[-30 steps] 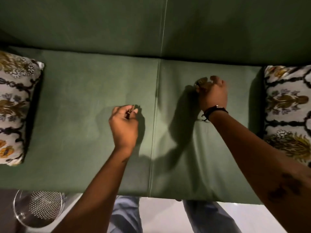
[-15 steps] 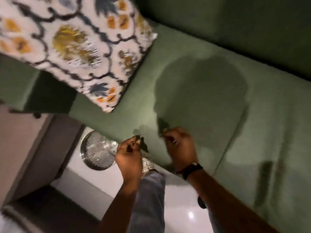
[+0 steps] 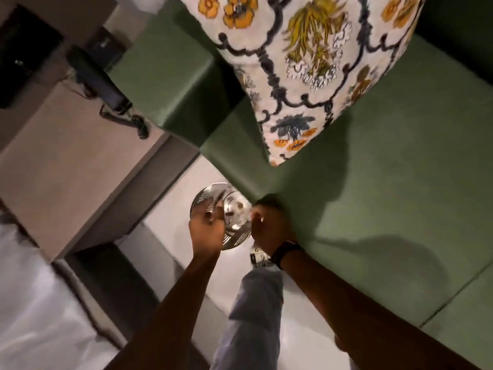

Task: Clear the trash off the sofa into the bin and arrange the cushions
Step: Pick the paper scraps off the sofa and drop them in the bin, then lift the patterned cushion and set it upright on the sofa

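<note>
The bin [image 3: 222, 216] stands on the floor at 9 o'clock of the sofa [image 3: 386, 182] corner, under my left hand [image 3: 206, 229] and right hand [image 3: 269, 227] — both curled, contents too blurred to tell — so I judge dropping is next, then the cushion [image 3: 306, 62].

mesh metal bin [image 3: 210, 201] on floor beside sofa [image 3: 386, 182], floral cushion [image 3: 306, 68] on seat

Domestic living room: green upholstered sofa [image 3: 386, 182], floral-print cushion [image 3: 306, 62], perforated metal waste bin [image 3: 210, 201] on pale tiled floor [image 3: 306, 329].
</note>
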